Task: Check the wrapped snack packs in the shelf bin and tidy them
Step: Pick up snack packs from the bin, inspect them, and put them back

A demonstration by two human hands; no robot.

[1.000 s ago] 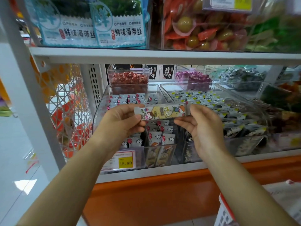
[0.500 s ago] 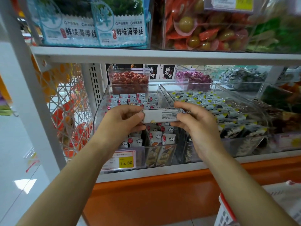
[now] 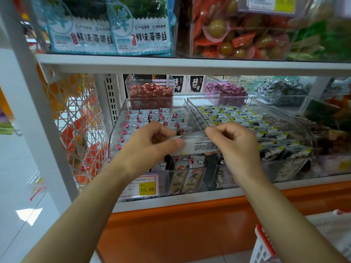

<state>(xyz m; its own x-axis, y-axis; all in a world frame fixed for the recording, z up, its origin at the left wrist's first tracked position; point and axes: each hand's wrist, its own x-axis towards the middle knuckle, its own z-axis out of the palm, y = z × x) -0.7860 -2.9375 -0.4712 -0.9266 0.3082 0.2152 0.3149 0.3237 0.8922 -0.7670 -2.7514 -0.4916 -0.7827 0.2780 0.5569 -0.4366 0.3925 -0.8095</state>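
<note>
A long wrapped snack pack (image 3: 201,146) is held level above the clear shelf bin (image 3: 114,133), its white printed back facing me. My left hand (image 3: 150,145) pinches its left end between thumb and fingers. My right hand (image 3: 233,143) pinches its right end, fingers curled over the top edge. Under the pack, the bin holds several small packs (image 3: 152,118) with red dots and white clouds, and upright ones (image 3: 187,173) stand against its front wall.
A second clear bin (image 3: 199,111) to the right holds black-and-yellow packs. Small tubs of red sweets (image 3: 150,92) and purple sweets (image 3: 226,90) sit behind. A yellow price tag (image 3: 147,188) reads 15.80. A white shelf board (image 3: 190,65) runs overhead. A wire basket (image 3: 79,130) hangs left.
The pack has been turned over from its picture side to its white printed back, and both hands have lowered it slightly toward the bin.
</note>
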